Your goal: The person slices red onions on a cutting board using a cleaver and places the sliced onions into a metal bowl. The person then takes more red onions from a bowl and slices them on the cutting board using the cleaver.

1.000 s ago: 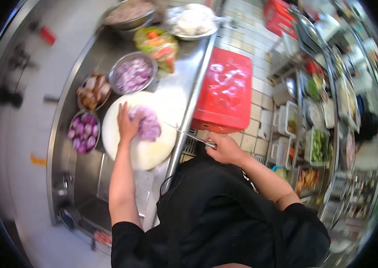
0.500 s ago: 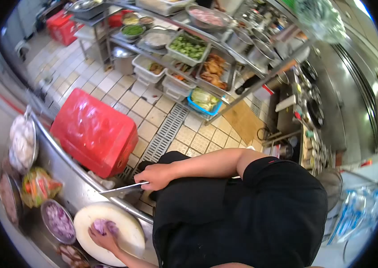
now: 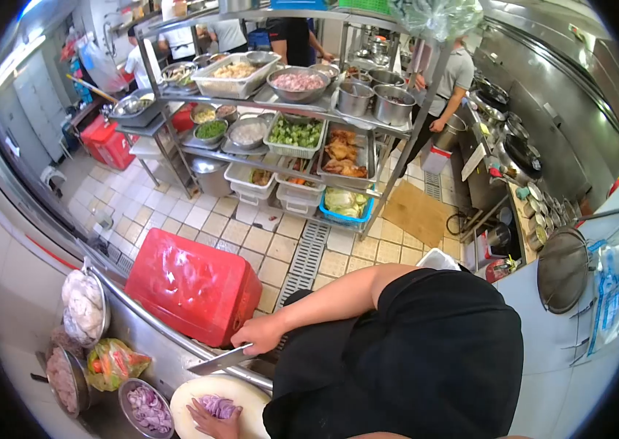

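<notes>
My right hand (image 3: pixel 260 334) is closed round the handle of a kitchen knife (image 3: pixel 220 361). The broad blade points left over the counter's metal edge, beside the round white cutting board (image 3: pixel 252 395). On that board my left hand (image 3: pixel 216 424) cups a pile of sliced red onion (image 3: pixel 218 404), fingers on one side and thumb on the other. Left of the board stands a metal bowl of cut red onion (image 3: pixel 150 410). Behind it lie a plastic bag of orange and green vegetables (image 3: pixel 115 364), a pot of pale pink meat (image 3: pixel 64 380) and a bowl with a whitish bagged item (image 3: pixel 84 307).
A red lidded box (image 3: pixel 189 282) stands on the tiled floor against the counter. Beyond it, a metal shelf rack (image 3: pixel 251 102) carries trays of food, bowls and pots. A worker in a grey shirt (image 3: pixel 456 77) stands near the stoves; other people are behind the rack.
The view has tilted up, showing more of the room and other people. My right hand still holds the knife near the counter edge. My left hand stays at the onion, which now looks more spread.
</notes>
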`<action>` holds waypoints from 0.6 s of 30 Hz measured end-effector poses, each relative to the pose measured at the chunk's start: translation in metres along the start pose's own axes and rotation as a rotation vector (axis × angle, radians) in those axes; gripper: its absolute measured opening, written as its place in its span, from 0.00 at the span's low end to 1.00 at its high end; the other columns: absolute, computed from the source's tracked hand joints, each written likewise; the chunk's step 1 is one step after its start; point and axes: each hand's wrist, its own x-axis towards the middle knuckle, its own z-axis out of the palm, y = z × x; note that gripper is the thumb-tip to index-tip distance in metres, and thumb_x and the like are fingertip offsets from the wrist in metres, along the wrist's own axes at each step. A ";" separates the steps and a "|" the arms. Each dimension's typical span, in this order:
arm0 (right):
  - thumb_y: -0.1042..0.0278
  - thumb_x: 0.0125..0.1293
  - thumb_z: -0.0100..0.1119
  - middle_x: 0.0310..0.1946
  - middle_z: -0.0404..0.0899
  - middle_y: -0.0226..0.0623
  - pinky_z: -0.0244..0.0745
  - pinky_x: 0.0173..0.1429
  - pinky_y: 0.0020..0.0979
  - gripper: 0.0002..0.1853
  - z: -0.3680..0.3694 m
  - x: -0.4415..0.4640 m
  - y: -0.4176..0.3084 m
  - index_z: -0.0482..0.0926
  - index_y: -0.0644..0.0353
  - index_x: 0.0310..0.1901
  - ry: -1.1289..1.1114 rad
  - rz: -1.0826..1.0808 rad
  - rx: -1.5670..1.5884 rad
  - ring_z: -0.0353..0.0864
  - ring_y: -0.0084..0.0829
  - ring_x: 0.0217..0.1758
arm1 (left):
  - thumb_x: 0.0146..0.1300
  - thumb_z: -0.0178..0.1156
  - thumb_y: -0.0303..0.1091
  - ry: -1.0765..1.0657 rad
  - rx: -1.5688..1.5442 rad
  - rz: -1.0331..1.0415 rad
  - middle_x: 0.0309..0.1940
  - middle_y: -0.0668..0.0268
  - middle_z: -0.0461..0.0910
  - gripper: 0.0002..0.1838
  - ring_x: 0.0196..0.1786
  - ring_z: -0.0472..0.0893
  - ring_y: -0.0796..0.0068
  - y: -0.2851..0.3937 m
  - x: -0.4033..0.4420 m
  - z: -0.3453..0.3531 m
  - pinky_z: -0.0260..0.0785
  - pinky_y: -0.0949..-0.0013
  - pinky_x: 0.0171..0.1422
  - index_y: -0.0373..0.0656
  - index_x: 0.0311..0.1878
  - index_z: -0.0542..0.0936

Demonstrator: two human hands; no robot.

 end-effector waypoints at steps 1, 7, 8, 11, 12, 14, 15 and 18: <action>0.60 0.71 0.65 0.45 0.88 0.52 0.79 0.54 0.53 0.15 0.003 0.001 -0.003 0.83 0.61 0.52 -0.006 -0.024 -0.031 0.88 0.55 0.51 | 0.36 0.84 0.75 -0.052 0.013 0.026 0.83 0.40 0.66 0.73 0.84 0.65 0.35 -0.003 0.004 0.000 0.62 0.29 0.80 0.53 0.86 0.66; 0.59 0.71 0.66 0.44 0.88 0.52 0.80 0.54 0.52 0.16 0.001 -0.003 -0.015 0.83 0.60 0.53 -0.068 -0.025 -0.060 0.88 0.55 0.51 | 0.44 0.84 0.69 0.028 0.013 0.153 0.77 0.45 0.74 0.58 0.76 0.75 0.37 -0.017 0.000 0.016 0.69 0.34 0.76 0.56 0.79 0.76; 0.59 0.71 0.66 0.44 0.88 0.51 0.80 0.54 0.52 0.15 0.000 -0.005 -0.015 0.83 0.60 0.53 -0.066 -0.019 -0.070 0.88 0.55 0.51 | 0.45 0.85 0.67 0.056 -0.048 0.182 0.74 0.45 0.77 0.54 0.73 0.77 0.37 -0.018 0.000 0.019 0.69 0.35 0.76 0.56 0.77 0.79; 0.60 0.72 0.66 0.44 0.88 0.51 0.80 0.54 0.52 0.15 -0.001 -0.012 -0.009 0.83 0.60 0.53 -0.062 -0.007 -0.073 0.88 0.54 0.52 | 0.46 0.86 0.63 0.032 -0.105 0.169 0.70 0.44 0.81 0.51 0.69 0.80 0.37 -0.003 0.001 0.004 0.71 0.39 0.75 0.53 0.74 0.81; 0.60 0.72 0.66 0.45 0.88 0.51 0.79 0.55 0.52 0.15 -0.002 -0.014 -0.007 0.83 0.60 0.53 -0.062 -0.006 -0.066 0.88 0.54 0.52 | 0.46 0.86 0.63 0.033 -0.107 0.172 0.70 0.44 0.81 0.51 0.69 0.80 0.37 -0.003 0.002 0.005 0.71 0.39 0.75 0.53 0.74 0.81; 0.60 0.72 0.65 0.45 0.88 0.52 0.79 0.55 0.52 0.15 -0.002 -0.016 -0.004 0.83 0.60 0.53 -0.050 -0.005 -0.068 0.88 0.54 0.52 | 0.47 0.86 0.61 0.053 -0.138 0.156 0.69 0.44 0.81 0.50 0.69 0.80 0.37 -0.005 0.005 0.006 0.72 0.41 0.75 0.51 0.73 0.81; 0.61 0.72 0.65 0.45 0.89 0.52 0.79 0.56 0.52 0.15 -0.002 -0.017 -0.003 0.83 0.60 0.54 -0.042 -0.004 -0.067 0.88 0.55 0.53 | 0.47 0.86 0.61 0.056 -0.140 0.158 0.69 0.44 0.81 0.50 0.69 0.80 0.37 0.000 0.006 0.001 0.72 0.41 0.75 0.51 0.73 0.81; 0.60 0.73 0.65 0.46 0.89 0.52 0.79 0.56 0.52 0.15 -0.004 -0.019 -0.007 0.83 0.61 0.54 -0.046 -0.005 -0.059 0.88 0.55 0.53 | 0.48 0.86 0.60 0.016 -0.090 0.132 0.67 0.44 0.81 0.48 0.68 0.80 0.37 0.012 0.009 -0.013 0.72 0.41 0.74 0.48 0.71 0.83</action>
